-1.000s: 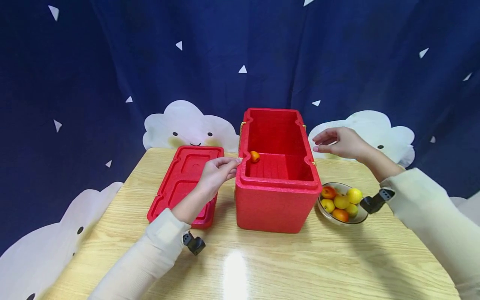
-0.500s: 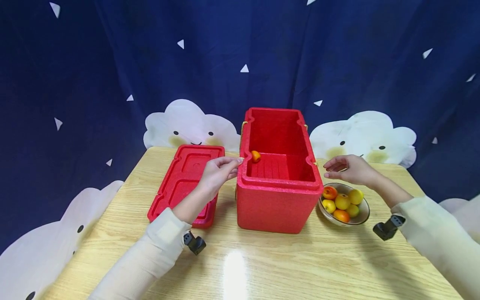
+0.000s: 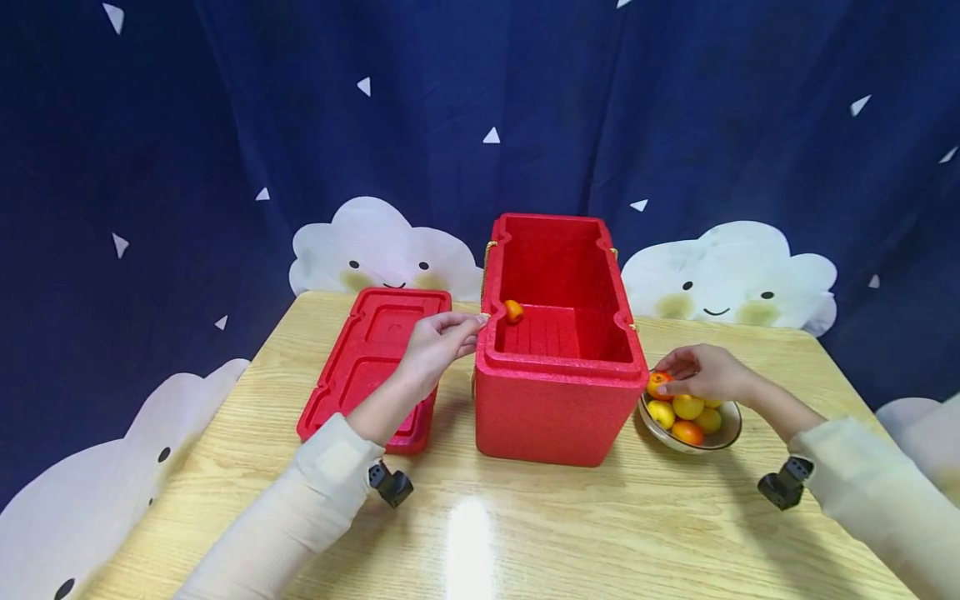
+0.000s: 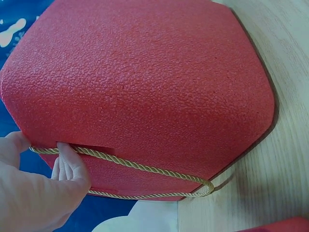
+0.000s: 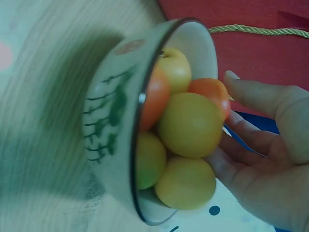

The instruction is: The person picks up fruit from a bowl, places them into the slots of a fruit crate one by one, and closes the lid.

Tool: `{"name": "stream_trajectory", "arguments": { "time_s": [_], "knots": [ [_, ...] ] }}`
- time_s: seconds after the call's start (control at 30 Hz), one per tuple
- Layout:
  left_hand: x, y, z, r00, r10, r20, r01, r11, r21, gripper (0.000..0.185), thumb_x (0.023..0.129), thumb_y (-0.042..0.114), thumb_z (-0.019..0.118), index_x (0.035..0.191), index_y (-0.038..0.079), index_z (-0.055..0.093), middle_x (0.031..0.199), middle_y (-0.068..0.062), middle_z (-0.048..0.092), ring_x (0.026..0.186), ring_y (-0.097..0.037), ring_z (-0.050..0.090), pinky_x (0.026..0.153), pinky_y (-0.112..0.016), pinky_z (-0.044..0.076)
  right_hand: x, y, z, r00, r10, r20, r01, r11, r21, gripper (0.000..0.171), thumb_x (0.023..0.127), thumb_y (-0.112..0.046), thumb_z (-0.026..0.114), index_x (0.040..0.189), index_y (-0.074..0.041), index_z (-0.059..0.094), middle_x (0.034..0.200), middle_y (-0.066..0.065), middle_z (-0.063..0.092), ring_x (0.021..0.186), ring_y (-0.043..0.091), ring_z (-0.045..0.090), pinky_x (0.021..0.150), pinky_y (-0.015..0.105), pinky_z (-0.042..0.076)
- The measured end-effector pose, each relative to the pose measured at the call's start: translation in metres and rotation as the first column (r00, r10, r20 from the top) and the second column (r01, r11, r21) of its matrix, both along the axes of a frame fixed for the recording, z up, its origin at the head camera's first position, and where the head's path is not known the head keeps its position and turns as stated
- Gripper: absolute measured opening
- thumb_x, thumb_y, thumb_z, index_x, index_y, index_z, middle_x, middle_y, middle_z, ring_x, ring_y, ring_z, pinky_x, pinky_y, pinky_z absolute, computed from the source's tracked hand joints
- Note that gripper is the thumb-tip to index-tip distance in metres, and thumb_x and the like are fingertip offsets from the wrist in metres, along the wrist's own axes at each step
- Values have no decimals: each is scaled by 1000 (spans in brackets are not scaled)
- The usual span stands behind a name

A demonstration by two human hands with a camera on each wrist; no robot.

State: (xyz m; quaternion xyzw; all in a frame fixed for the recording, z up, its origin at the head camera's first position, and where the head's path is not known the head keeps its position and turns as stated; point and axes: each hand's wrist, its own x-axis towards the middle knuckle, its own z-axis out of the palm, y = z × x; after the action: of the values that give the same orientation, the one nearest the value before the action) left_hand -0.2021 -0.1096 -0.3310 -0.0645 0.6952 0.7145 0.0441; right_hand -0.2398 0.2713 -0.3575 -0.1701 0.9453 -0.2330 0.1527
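Observation:
On the table stands an open red foam box [image 3: 558,417] with a round orange fruit [image 3: 513,312] inside, against its left wall. My left hand [image 3: 444,340] grips the left rim, fingers by the gold rope handle [image 4: 145,167] on the outer side. To the right of the box, a bowl [image 5: 113,111] holds several yellow and orange fruits. Above it is my right hand [image 3: 708,372], thumb and fingers spread around an orange-red fruit [image 5: 210,94] at the bowl's box side. In the right wrist view the thumb stands apart from this fruit; finger contact is unclear.
A red lid [image 3: 367,371] lies on the wooden table [image 3: 555,533] left of the box. Behind the table hangs a dark blue curtain [image 3: 420,117] with white clouds and triangles. The bowl stands close beside the box's right wall.
My right hand has come down from beside the box's right rim to the fruit in the bowl. The left hand keeps its place on the rim.

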Motion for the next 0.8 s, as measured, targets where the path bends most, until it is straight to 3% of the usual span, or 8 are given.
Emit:
{"name": "stream_trajectory", "arguments": {
  "time_s": [0.17, 0.43, 0.67, 0.8],
  "knots": [
    [0, 1, 0, 1000, 9, 3, -9, 1000, 5, 33, 91, 19, 63, 117, -3, 61, 112, -16, 69, 75, -5, 67, 92, -32, 57, 3, -2, -7, 999, 24, -45, -25, 999, -25, 39, 78, -21, 78, 106, 4, 65, 99, 16, 70, 89, 24, 67, 81, 40, 59],
    [1, 0, 0, 1000, 1, 1, -1, 1000, -10, 34, 92, 22, 62, 117, -1, 62, 114, -15, 68, 79, -7, 68, 94, -34, 55, 6, -5, -10, 991, 43, -129, -43, 999, 1, 28, 77, -14, 78, 99, 0, 66, 93, 11, 70, 83, 19, 63, 79, 37, 56],
    [1, 1, 0, 1000, 4, -4, -4, 1000, -8, 33, 92, 20, 63, 117, -2, 62, 114, -16, 68, 76, -5, 67, 94, -34, 56, 4, -3, -8, 989, 49, -139, -47, 999, 16, 29, 77, -18, 78, 99, -2, 67, 93, 8, 70, 82, 17, 62, 75, 29, 54],
    [1, 1, 1, 1000, 4, -2, -4, 1000, -14, 34, 92, 21, 63, 118, -1, 62, 114, -16, 68, 77, -6, 67, 95, -34, 55, 2, -2, -5, 991, 44, -124, -42, 999, 14, 32, 78, -21, 79, 101, -2, 67, 94, 10, 69, 84, 19, 62, 76, 32, 56]
  ]
}}
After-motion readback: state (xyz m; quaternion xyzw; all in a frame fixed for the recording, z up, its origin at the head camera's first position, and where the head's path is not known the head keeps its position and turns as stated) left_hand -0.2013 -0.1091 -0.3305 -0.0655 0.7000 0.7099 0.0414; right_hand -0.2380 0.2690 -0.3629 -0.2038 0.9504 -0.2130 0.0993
